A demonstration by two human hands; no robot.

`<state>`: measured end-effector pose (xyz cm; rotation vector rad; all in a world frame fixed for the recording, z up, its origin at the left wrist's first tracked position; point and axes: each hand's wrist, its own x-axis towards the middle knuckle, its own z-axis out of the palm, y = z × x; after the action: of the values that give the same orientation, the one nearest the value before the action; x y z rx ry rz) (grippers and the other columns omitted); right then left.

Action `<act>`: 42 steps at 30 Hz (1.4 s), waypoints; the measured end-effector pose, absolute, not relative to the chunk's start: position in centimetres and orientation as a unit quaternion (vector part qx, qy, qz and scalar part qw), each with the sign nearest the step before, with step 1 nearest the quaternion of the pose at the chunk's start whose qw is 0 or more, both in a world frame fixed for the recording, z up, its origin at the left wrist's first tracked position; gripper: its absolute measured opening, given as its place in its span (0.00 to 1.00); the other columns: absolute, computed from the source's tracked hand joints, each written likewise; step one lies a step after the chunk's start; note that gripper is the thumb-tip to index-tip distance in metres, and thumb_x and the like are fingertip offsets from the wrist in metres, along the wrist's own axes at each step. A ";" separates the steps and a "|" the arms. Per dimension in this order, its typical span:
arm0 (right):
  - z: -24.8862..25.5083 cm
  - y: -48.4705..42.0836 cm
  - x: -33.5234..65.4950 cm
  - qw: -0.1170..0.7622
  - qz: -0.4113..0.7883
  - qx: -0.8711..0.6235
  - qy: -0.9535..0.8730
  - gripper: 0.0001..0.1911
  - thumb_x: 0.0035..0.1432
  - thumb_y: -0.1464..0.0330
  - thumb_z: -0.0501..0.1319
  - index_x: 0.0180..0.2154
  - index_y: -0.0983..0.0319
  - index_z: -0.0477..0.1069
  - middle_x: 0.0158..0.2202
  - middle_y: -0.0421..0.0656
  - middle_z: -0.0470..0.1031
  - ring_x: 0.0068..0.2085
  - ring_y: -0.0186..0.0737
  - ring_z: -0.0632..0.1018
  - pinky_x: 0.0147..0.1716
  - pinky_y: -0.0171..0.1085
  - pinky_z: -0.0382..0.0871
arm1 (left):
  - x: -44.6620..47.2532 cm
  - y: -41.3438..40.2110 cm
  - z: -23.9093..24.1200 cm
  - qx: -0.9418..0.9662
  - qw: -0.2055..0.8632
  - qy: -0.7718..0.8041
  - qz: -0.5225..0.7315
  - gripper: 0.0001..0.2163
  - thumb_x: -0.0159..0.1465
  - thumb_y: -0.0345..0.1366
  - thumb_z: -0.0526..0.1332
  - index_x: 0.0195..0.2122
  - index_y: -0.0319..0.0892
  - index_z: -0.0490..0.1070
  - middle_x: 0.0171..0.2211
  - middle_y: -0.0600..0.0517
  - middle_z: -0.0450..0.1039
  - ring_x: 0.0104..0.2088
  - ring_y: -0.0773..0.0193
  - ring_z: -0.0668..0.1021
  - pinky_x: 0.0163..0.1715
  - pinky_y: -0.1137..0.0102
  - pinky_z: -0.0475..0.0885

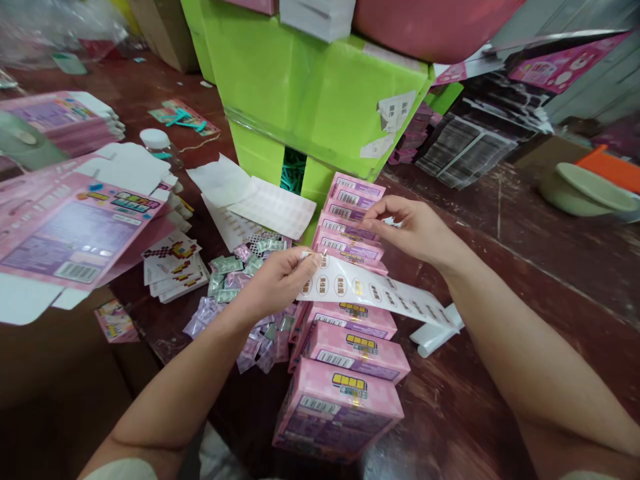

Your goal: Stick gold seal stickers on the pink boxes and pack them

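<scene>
My left hand (290, 277) pinches the left end of a white sticker strip (380, 293) printed with oval brown labels. The strip stretches to the right across a row of pink boxes (345, 393), and its far end curls on the table. Above the farther boxes is my right hand (407, 230), thumb and forefinger pressed together near a box top. Whatever sits between those fingertips is too small to make out. The boxes stand side by side in a line running away from me, with barcodes and yellow lettering on their tops.
Small green and purple packets (255, 333) lie left of the row. Flat pink cartons (85, 227), printed cards (175, 267) and a white-capped jar (157, 143) are farther left. A large green box (310, 87) stands behind; a pale green basin (590, 190) is at right.
</scene>
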<state>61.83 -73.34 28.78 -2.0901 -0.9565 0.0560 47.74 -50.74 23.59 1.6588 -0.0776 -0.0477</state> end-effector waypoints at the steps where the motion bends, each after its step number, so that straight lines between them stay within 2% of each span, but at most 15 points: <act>1: 28.1 -73.3 62.9 0.385 0.015 -0.842 -0.377 0.14 0.61 0.55 0.68 0.35 0.60 0.77 0.34 0.43 0.80 0.35 0.40 0.77 0.38 0.40 0.70 | 47.8 -50.7 23.5 0.734 0.678 -0.030 -0.024 0.18 0.68 0.50 0.62 0.29 0.41 0.70 0.25 0.55 0.67 0.25 0.69 0.67 0.26 0.73 0.61; 3: 26.7 -73.1 64.7 0.344 0.003 -0.862 -0.372 0.13 0.60 0.57 0.67 0.34 0.60 0.76 0.33 0.43 0.80 0.34 0.40 0.76 0.37 0.40 0.69 | 47.9 -50.5 23.3 0.714 0.700 -0.011 -0.029 0.16 0.66 0.50 0.66 0.35 0.39 0.76 0.29 0.53 0.74 0.28 0.67 0.72 0.29 0.73 0.66; 5: 25.6 -72.8 65.5 0.310 -0.018 -0.875 -0.372 0.11 0.60 0.59 0.67 0.33 0.60 0.76 0.34 0.43 0.80 0.34 0.41 0.76 0.37 0.40 0.69 | 48.0 -50.3 23.2 0.692 0.721 0.014 -0.027 0.17 0.64 0.50 0.68 0.38 0.39 0.77 0.30 0.52 0.76 0.29 0.67 0.74 0.29 0.73 0.68; 8: 24.9 -72.6 65.4 0.286 -0.066 -0.886 -0.359 0.11 0.58 0.61 0.69 0.40 0.59 0.76 0.39 0.45 0.80 0.38 0.44 0.77 0.40 0.42 0.69 | 48.2 -50.2 23.2 0.691 0.722 0.033 -0.004 0.17 0.65 0.51 0.67 0.35 0.39 0.78 0.26 0.54 0.74 0.25 0.70 0.71 0.26 0.74 0.66; 11: 25.1 -72.8 64.9 0.220 -0.099 -0.901 -0.361 0.10 0.63 0.62 0.66 0.45 0.58 0.76 0.45 0.47 0.79 0.43 0.49 0.78 0.47 0.50 0.68 | 48.5 -50.2 23.2 0.707 0.706 0.021 0.019 0.16 0.67 0.48 0.66 0.34 0.39 0.79 0.25 0.54 0.74 0.25 0.70 0.71 0.25 0.75 0.65; 15: 26.5 -73.0 64.8 0.125 -0.062 -0.906 -0.400 0.11 0.70 0.61 0.61 0.45 0.53 0.82 0.46 0.48 0.79 0.49 0.55 0.77 0.51 0.59 0.64 | 48.8 -50.6 23.2 0.707 0.707 -0.008 0.029 0.11 0.67 0.43 0.66 0.41 0.40 0.82 0.35 0.50 0.81 0.31 0.67 0.76 0.32 0.73 0.71; 17: 27.8 -73.0 64.4 0.152 -0.052 -0.893 -0.420 0.12 0.69 0.60 0.61 0.46 0.52 0.82 0.45 0.48 0.80 0.49 0.55 0.78 0.50 0.57 0.66 | 49.0 -50.7 23.0 0.706 0.707 -0.010 0.036 0.12 0.67 0.44 0.67 0.40 0.40 0.82 0.35 0.51 0.81 0.32 0.67 0.76 0.33 0.73 0.71; 21: 30.6 -72.4 62.1 0.311 0.017 -0.831 -0.461 0.16 0.70 0.55 0.60 0.43 0.57 0.83 0.42 0.46 0.82 0.43 0.46 0.79 0.45 0.47 0.73 | 49.4 -51.0 22.8 0.716 0.697 -0.001 0.040 0.17 0.66 0.50 0.66 0.32 0.39 0.79 0.26 0.54 0.75 0.27 0.69 0.71 0.28 0.74 0.66; 26: 31.1 -71.4 59.5 0.417 0.147 -0.770 -0.459 0.15 0.62 0.54 0.68 0.39 0.58 0.81 0.37 0.43 0.82 0.37 0.39 0.79 0.39 0.40 0.74 | 50.2 -51.6 23.5 0.716 0.697 -0.012 0.047 0.20 0.65 0.53 0.66 0.30 0.39 0.77 0.26 0.54 0.73 0.27 0.69 0.70 0.27 0.74 0.66; 31: 30.1 -72.6 62.2 0.508 0.078 -0.776 -0.366 0.16 0.60 0.54 0.70 0.36 0.60 0.78 0.36 0.43 0.80 0.36 0.39 0.77 0.38 0.39 0.72 | 51.5 -51.9 24.0 0.715 0.699 -0.002 0.028 0.21 0.63 0.55 0.66 0.27 0.39 0.73 0.23 0.55 0.67 0.24 0.70 0.65 0.24 0.74 0.60; 34: 28.6 -73.3 65.8 0.504 0.020 -0.804 -0.314 0.17 0.57 0.54 0.72 0.36 0.60 0.77 0.36 0.42 0.79 0.36 0.38 0.76 0.40 0.40 0.70 | 52.6 -51.7 23.6 0.738 0.673 -0.001 0.041 0.19 0.66 0.53 0.63 0.29 0.40 0.73 0.25 0.53 0.70 0.25 0.68 0.68 0.26 0.72 0.64; 38: 25.4 -73.0 69.3 0.436 0.038 -0.840 -0.320 0.14 0.55 0.57 0.71 0.33 0.61 0.76 0.34 0.43 0.78 0.35 0.40 0.75 0.42 0.43 0.70 | 53.7 -51.6 23.0 0.771 0.632 -0.032 0.072 0.16 0.69 0.48 0.60 0.32 0.41 0.76 0.29 0.51 0.75 0.29 0.64 0.73 0.29 0.70 0.69; 40: 24.2 -72.8 69.8 0.412 -0.001 -0.852 -0.322 0.12 0.55 0.61 0.70 0.37 0.61 0.75 0.37 0.44 0.78 0.36 0.42 0.76 0.42 0.44 0.70 | 54.1 -51.6 23.1 0.777 0.623 -0.047 0.076 0.15 0.69 0.47 0.61 0.32 0.41 0.77 0.29 0.50 0.76 0.29 0.64 0.74 0.30 0.70 0.70; 42: 23.7 -72.7 69.5 0.377 -0.058 -0.866 -0.323 0.16 0.55 0.63 0.70 0.45 0.60 0.75 0.43 0.45 0.78 0.36 0.42 0.76 0.42 0.46 0.70 | 54.3 -51.7 23.1 0.779 0.620 -0.050 0.078 0.15 0.69 0.47 0.61 0.33 0.41 0.79 0.30 0.50 0.77 0.30 0.63 0.75 0.31 0.70 0.70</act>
<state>69.54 -72.71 23.69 -2.2140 -0.8270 -0.1484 54.31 -51.71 23.12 1.7921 -0.1154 0.1787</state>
